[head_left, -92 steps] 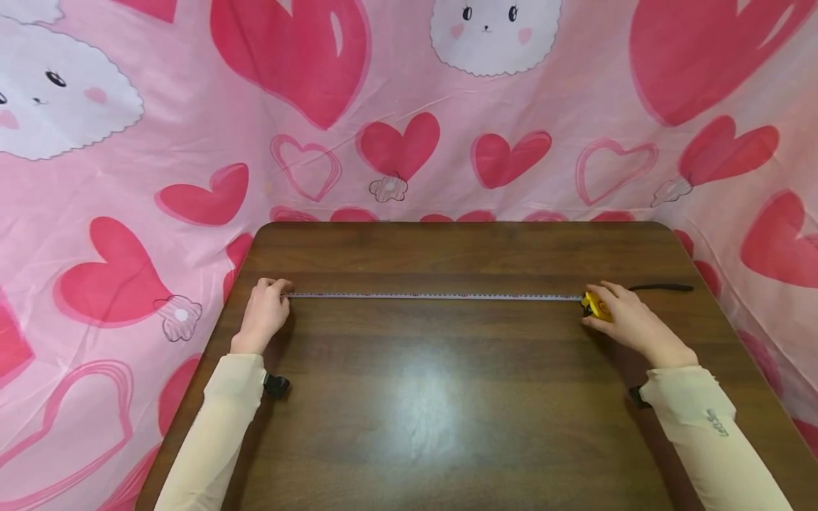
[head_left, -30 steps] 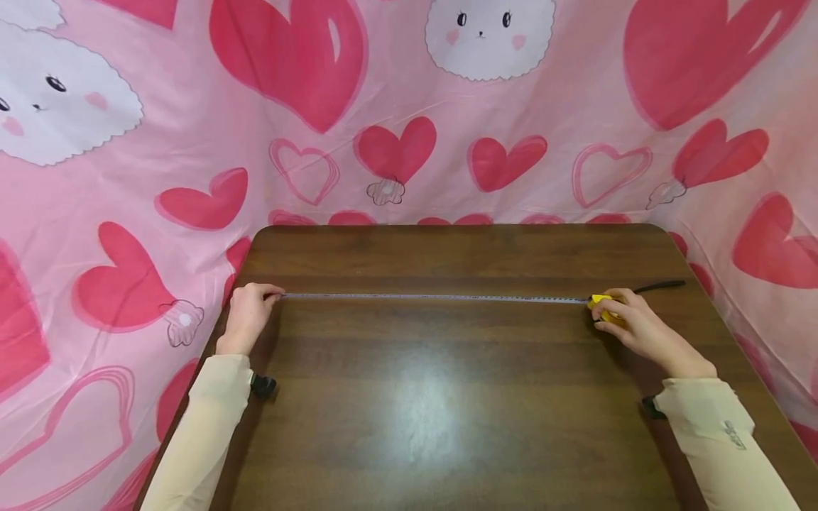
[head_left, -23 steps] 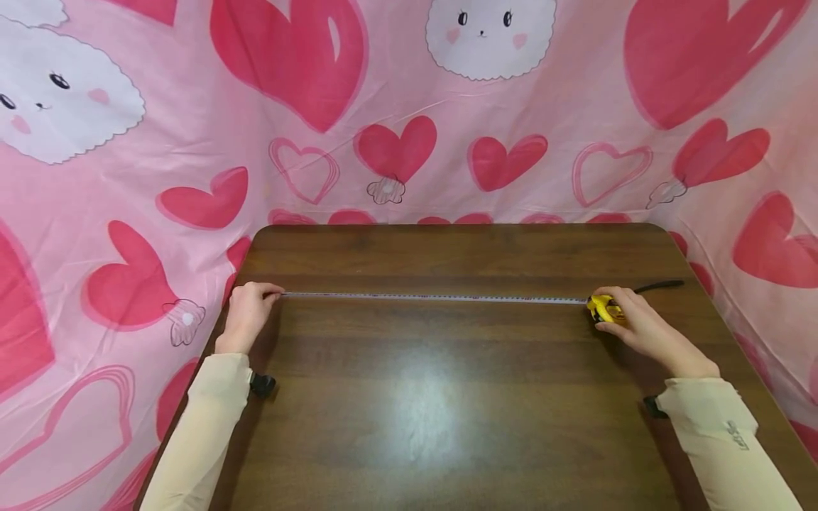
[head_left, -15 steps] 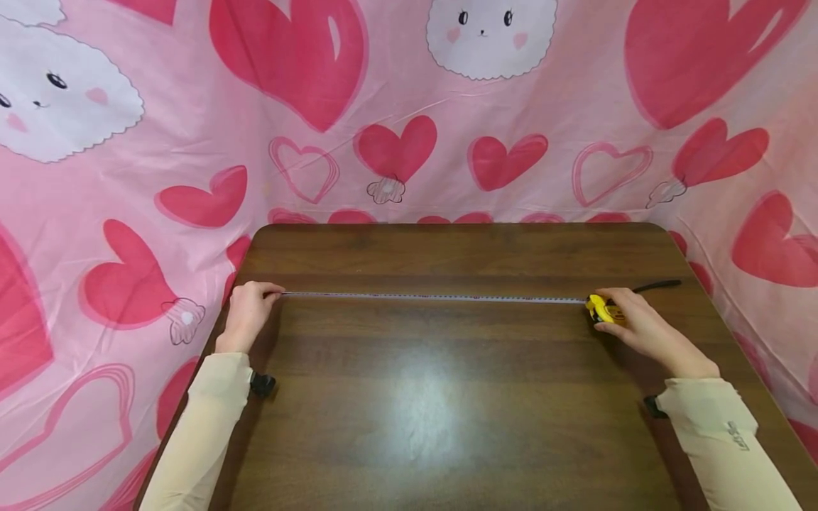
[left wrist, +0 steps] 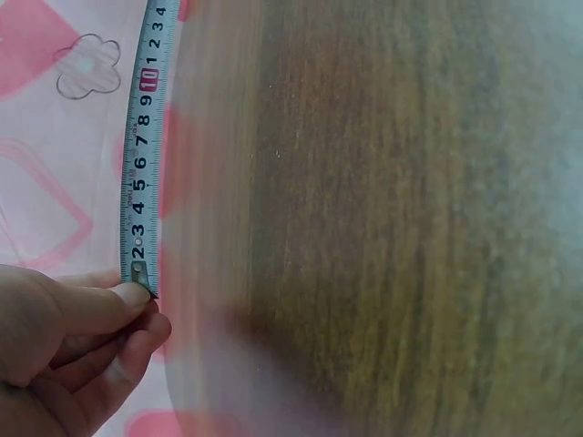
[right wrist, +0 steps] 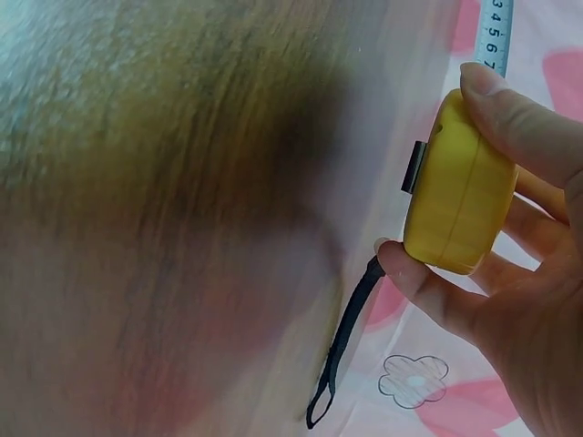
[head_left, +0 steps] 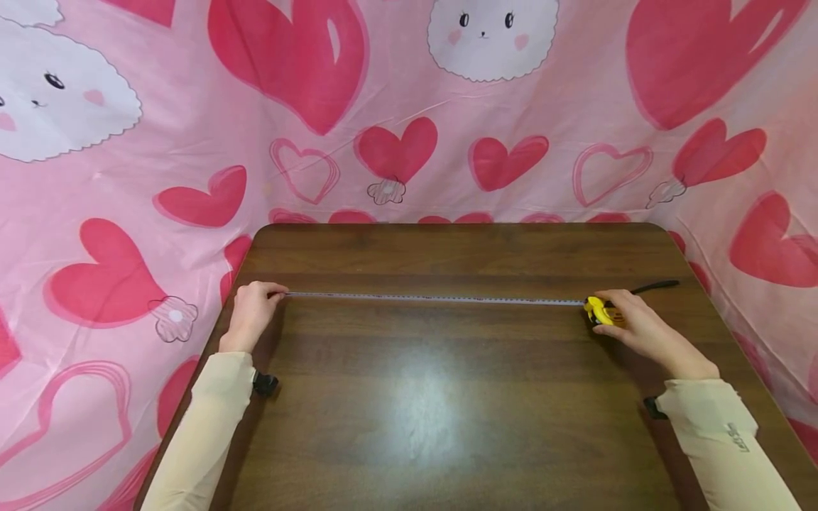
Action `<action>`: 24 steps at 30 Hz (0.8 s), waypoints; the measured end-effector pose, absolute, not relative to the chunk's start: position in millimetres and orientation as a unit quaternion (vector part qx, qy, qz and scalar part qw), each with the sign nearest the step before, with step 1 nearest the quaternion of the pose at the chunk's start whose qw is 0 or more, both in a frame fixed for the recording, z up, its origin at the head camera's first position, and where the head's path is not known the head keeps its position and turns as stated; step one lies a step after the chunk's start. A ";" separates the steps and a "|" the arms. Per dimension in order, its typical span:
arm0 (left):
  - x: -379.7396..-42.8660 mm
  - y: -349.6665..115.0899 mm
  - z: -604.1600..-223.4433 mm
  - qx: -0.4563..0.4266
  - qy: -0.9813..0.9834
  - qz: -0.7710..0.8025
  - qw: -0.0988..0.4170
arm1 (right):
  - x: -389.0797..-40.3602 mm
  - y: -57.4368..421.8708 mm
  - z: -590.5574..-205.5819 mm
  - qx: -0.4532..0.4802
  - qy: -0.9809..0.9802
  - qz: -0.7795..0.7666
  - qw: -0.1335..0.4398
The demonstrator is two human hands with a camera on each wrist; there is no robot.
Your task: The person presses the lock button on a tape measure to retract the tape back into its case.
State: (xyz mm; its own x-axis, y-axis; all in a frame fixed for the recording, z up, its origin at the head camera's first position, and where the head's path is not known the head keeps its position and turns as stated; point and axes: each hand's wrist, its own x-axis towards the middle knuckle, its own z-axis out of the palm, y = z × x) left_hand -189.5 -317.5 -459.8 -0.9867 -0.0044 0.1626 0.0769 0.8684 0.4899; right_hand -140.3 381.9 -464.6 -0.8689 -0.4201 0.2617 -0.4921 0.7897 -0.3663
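Observation:
A tape measure is stretched between both hands across the far half of the table. My left hand (head_left: 251,312) pinches the metal hook end of its blade (head_left: 434,298) between thumb and fingers. In the left wrist view the white blade (left wrist: 143,164) runs away from the thumb, its black numbers facing the camera. My right hand (head_left: 658,337) grips the yellow case (head_left: 598,311). The right wrist view shows the thumb on one end of the case (right wrist: 465,191) and a finger at the other, with a belt clip (right wrist: 414,167) on its side. The case's far face is hidden.
The brown wood-grain table (head_left: 358,411) has rounded far corners. A black wrist strap (head_left: 658,285) trails from the case to the right. Pink cloth (head_left: 447,106) with hearts hangs behind and beside the table. Black wrist cameras (head_left: 265,383) sit on both wrists.
Since the earliest frame my left hand has moved a little left, from lying by the tape end to pinching it. My right fingers have shifted their hold on the case; the blade stays stretched out.

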 end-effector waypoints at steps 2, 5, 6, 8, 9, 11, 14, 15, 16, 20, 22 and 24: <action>-188.5 -317.0 -461.5 -0.017 -0.963 -0.257 0.078 | -140.0 381.8 -465.2 0.243 -0.942 0.213 0.088; -187.1 -315.7 -463.5 -0.015 -0.962 -0.262 0.078 | -140.1 380.9 -465.5 0.243 -0.943 0.211 0.089; -186.8 -315.1 -464.1 -0.015 -0.961 -0.264 0.079 | -140.3 380.6 -465.4 0.243 -0.943 0.212 0.088; -185.9 -313.2 -464.7 -0.013 -0.960 -0.267 0.077 | -140.8 379.4 -464.7 0.242 -0.943 0.213 0.086; -185.6 -312.3 -464.8 -0.013 -0.960 -0.268 0.077 | -140.9 378.7 -464.2 0.241 -0.943 0.214 0.084; -185.1 -310.5 -464.8 -0.011 -0.961 -0.267 0.076 | -140.9 377.3 -463.3 0.239 -0.944 0.216 0.079; -184.8 -308.6 -464.7 -0.011 -0.961 -0.267 0.078 | -140.4 375.2 -462.1 0.234 -0.944 0.220 0.069; -184.9 -308.1 -464.6 -0.012 -0.961 -0.266 0.079 | -140.2 374.6 -461.9 0.233 -0.945 0.221 0.064; -184.8 -307.3 -464.7 -0.013 -0.961 -0.266 0.079 | -140.0 374.1 -461.7 0.232 -0.945 0.222 0.062; -184.7 -304.9 -465.1 -0.015 -0.960 -0.268 0.074 | -139.9 372.3 -460.8 0.236 -0.944 0.222 0.060; -184.5 -303.6 -465.6 -0.013 -0.960 -0.269 0.071 | -140.2 371.5 -460.5 0.240 -0.943 0.223 0.062; -184.2 -302.4 -465.9 -0.011 -0.960 -0.270 0.069 | -140.4 370.9 -460.4 0.244 -0.942 0.223 0.064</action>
